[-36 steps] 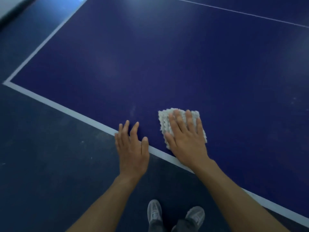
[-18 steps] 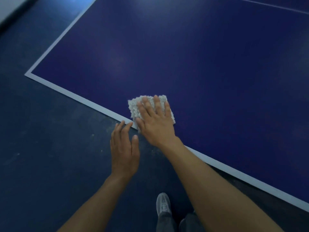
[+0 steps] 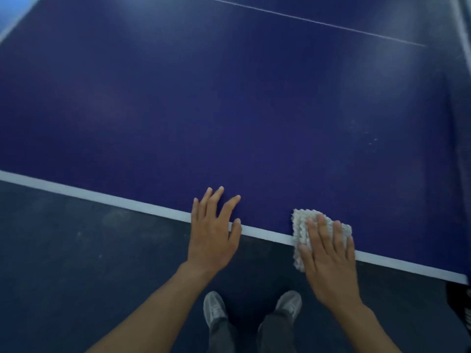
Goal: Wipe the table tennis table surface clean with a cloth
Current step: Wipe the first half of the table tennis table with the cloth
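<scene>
The fingers [image 3: 321, 231] of the person's right hand [image 3: 328, 263] lie straight and close together, pressing flat on a pale, nubbly cloth [image 3: 300, 226] without gripping it. The cloth sits under those fingers at the near edge of the dark blue table [image 3: 229, 110]. It lies across the white border line [image 3: 102, 197], and its near part reaches just past the edge. The left hand [image 3: 212, 238] rests well apart from the cloth. Its fingers are straight and spread wide on the blue surface, holding nothing, and its thumb lies on the border line. Beyond all the fingertips the table stretches away, and a thin white line [image 3: 305, 20] crosses its far part. Behind the wrists, two grey shoes [image 3: 214, 309] stand on the dark floor [image 3: 76, 250].
</scene>
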